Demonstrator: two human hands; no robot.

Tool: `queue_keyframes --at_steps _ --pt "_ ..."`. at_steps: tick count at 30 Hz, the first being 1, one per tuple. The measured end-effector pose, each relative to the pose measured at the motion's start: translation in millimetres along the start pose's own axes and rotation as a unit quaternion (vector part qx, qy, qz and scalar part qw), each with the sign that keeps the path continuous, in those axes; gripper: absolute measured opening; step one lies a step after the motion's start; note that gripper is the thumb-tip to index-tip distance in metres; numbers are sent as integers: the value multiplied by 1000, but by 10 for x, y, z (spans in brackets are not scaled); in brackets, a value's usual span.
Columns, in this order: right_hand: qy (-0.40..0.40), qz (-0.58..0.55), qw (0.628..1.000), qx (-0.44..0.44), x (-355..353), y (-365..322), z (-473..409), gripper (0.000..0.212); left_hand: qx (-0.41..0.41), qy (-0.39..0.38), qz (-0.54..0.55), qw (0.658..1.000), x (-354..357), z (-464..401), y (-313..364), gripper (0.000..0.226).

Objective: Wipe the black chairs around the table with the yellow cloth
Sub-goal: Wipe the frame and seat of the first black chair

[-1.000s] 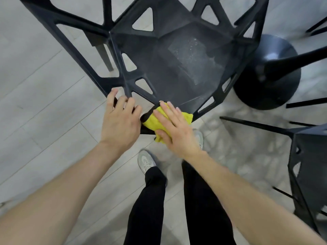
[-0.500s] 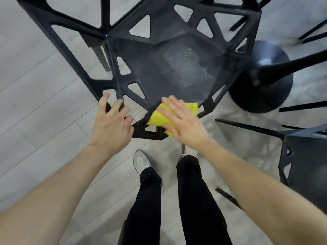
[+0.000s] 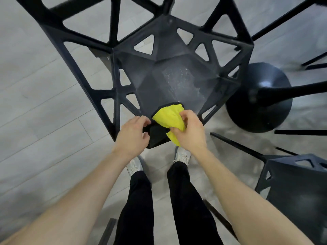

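gripping the bunched yellow cloth (image 3: 168, 116) with curled fingers, the right hand (image 3: 190, 131) holds it at the front edge of the black chair (image 3: 177, 82) seat. left hand (image 3: 131, 134) fingers curl around the seat's front corner beside it. second black chair (image 3: 297, 181) stands at right, desk base (image 3: 258, 99) behind.

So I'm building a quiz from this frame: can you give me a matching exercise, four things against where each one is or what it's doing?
Things:
1. yellow cloth
2. left hand
3. round table base
4. second black chair

Places or states:
A. lower right corner of the view
B. bunched in the right hand
C. on the floor right of the chair being wiped
D. fingers curled at the chair's near edge

Pairs: 1-B, 2-D, 3-C, 4-A
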State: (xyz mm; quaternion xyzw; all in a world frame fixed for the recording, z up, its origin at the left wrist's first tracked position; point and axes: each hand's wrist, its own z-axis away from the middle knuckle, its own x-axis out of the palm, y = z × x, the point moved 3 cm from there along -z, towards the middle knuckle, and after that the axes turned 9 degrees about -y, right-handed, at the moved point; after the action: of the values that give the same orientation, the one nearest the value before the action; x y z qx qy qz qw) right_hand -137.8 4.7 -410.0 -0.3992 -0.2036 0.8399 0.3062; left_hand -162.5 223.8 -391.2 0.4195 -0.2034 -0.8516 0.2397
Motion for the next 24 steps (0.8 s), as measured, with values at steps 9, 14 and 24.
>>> queue_keyframes --at_steps 9,14,24 --pt "-216 -521 814 137 -265 -91 264 35 -179 -78 487 851 82 143 370 50" --pt "-233 -356 899 103 -394 -222 256 71 -98 -18 320 942 -142 114 414 51" --pt "-193 -425 878 104 -186 -431 191 44 -60 -57 399 913 -879 124 448 45"
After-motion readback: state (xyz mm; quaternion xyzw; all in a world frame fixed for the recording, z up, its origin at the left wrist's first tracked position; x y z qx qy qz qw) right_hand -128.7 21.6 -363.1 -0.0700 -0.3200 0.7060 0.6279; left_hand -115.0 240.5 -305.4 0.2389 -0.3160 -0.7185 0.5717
